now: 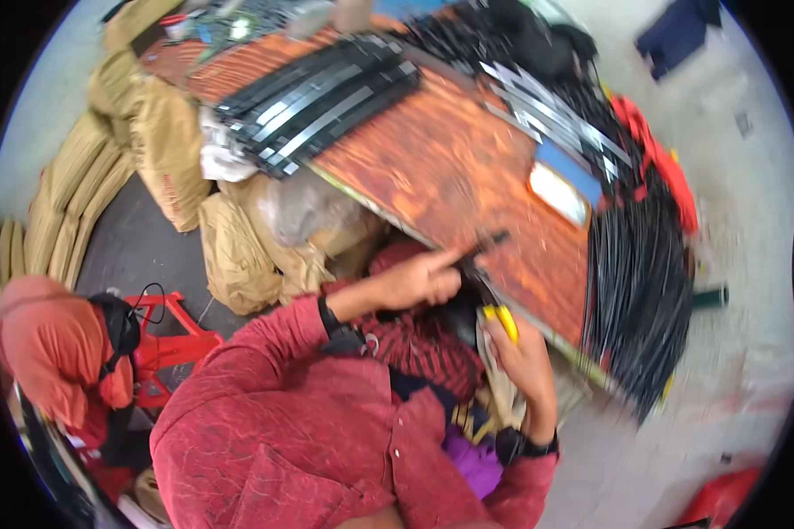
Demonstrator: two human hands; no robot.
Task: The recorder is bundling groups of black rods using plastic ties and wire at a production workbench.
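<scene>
At the near edge of the wooden table [432, 167], my left hand [415, 282] pinches a small black strip-like piece [488, 243], blurred by motion. Just to the right, my right hand [525, 361] is wrapped round a yellow-handled hand tool [505, 323]. The tool's thin dark front end points up toward the black piece; blur hides its exact kind and whether the two touch. Both hands are over my lap, close to the table's rim.
Flat black strips [326, 101] lie at the table's far left. A bundle of thin black strands [640, 291] hangs over its right end, near a blue-and-white box [562, 194]. Brown sacks [168, 154], a red stool [172, 339] and a person in an orange head covering [53, 344] are left.
</scene>
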